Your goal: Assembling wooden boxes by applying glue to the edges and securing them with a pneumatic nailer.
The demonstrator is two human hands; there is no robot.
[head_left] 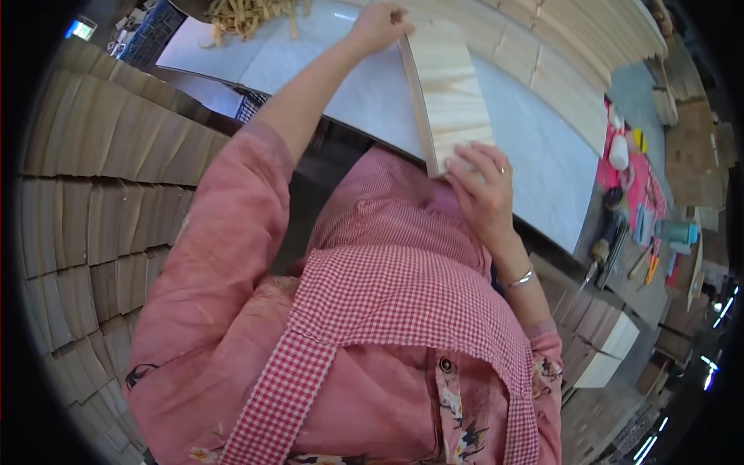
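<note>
A pale wooden board or shallow box (449,85) with a thick edge lies lengthwise in front of me on the white worktable (353,93). Its near end juts a little past the table's edge. My right hand (482,186) grips that near end, fingers on the top face and the palm against the end. At the far left corner, my left hand (378,29) is closed with its fingers curled in. Whether it pinches the wood or some small thing there, I cannot make out.
Stacked pale wooden pieces (535,39) line the table's far side. Curled wood strips (248,15) lie at the back left. Tall stacks of wooden slats (101,178) stand to my left. At right are a white bottle (618,153), an orange-handled tool (652,267) and wooden blocks (608,349).
</note>
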